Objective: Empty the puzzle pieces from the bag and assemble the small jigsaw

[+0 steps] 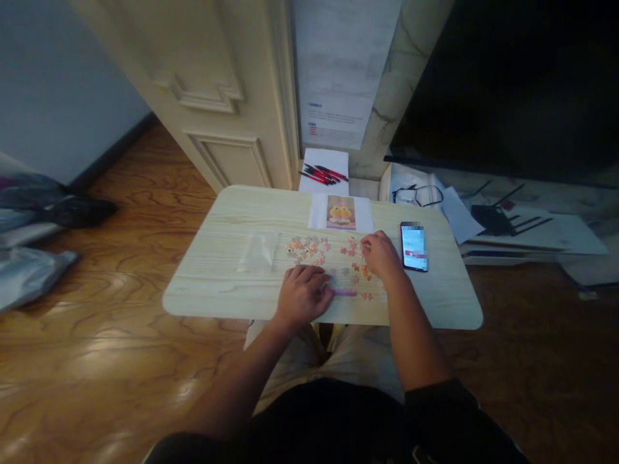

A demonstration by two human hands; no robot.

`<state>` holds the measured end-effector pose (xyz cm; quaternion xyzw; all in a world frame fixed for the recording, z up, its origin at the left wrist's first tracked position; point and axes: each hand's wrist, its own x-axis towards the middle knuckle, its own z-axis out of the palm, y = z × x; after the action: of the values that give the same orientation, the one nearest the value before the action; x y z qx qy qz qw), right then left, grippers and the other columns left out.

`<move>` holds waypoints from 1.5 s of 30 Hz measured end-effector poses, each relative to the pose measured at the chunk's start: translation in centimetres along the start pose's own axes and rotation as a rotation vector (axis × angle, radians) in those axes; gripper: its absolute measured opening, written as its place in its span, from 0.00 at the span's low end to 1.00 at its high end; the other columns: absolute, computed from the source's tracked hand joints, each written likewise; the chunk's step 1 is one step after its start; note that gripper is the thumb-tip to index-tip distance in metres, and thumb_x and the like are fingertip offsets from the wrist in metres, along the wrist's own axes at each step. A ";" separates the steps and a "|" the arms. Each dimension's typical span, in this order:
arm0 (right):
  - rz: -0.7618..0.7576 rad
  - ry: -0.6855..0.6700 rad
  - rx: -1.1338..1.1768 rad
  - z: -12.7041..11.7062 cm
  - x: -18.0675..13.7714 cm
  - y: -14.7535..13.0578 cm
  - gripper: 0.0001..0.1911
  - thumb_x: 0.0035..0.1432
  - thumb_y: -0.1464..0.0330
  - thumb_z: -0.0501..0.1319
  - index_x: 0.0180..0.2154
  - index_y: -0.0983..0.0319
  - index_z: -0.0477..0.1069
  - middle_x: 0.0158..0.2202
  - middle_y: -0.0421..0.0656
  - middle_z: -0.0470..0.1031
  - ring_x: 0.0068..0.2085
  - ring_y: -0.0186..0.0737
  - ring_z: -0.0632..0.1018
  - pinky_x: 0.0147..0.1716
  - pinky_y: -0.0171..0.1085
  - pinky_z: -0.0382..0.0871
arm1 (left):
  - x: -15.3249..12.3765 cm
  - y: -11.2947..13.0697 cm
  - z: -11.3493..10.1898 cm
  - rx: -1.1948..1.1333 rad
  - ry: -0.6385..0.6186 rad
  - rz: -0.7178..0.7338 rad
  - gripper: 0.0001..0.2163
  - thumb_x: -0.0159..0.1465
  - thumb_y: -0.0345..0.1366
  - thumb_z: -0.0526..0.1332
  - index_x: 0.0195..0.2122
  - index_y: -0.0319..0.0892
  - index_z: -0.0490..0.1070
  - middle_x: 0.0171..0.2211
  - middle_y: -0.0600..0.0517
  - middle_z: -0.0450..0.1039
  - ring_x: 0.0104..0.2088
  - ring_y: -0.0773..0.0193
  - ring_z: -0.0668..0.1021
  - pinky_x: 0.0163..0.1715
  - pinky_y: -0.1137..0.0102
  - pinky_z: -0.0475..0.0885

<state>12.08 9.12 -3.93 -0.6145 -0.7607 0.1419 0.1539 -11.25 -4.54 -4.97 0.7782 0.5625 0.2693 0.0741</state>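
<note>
Small jigsaw puzzle pieces in pink, orange and white lie on a pale wooden table (213, 258). Most are in a loose cluster of puzzle pieces (307, 249) just beyond my left hand (304, 291), which rests on the tabletop, fingers stretched forward and thumb apart. Beside its thumb is a purple strip of puzzle edge (344, 292). My right hand (381, 252) is pinched at a puzzle piece, mostly covered by the fingertips. Joined orange pieces (362, 270) sit below those fingers. At the back lies a printed reference picture (341, 212) of a yellow figure.
A clear plastic bag (258, 252) lies left of the pieces, and a lit phone (414, 247) lies to the right. Behind the table, several red and black pens (323, 174) rest on white paper. Glasses (418, 194) and a black router (493, 220) occupy a low shelf.
</note>
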 end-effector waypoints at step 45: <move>-0.160 -0.003 0.158 -0.8 -8.1 -0.7 0.11 0.67 0.71 0.61 0.46 0.57 0.82 0.43 0.46 0.77 0.48 0.46 0.76 0.54 0.44 0.70 | 0.2 -0.1 0.4 -0.023 -0.114 0.107 0.16 0.65 0.36 0.61 0.54 0.48 0.77 0.57 0.48 0.76 0.55 0.51 0.75 0.55 0.52 0.69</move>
<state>13.38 1.06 -3.40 -0.5375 -0.7940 0.1897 0.2114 -11.06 -4.23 -5.23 0.8202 0.5120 0.2347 0.1004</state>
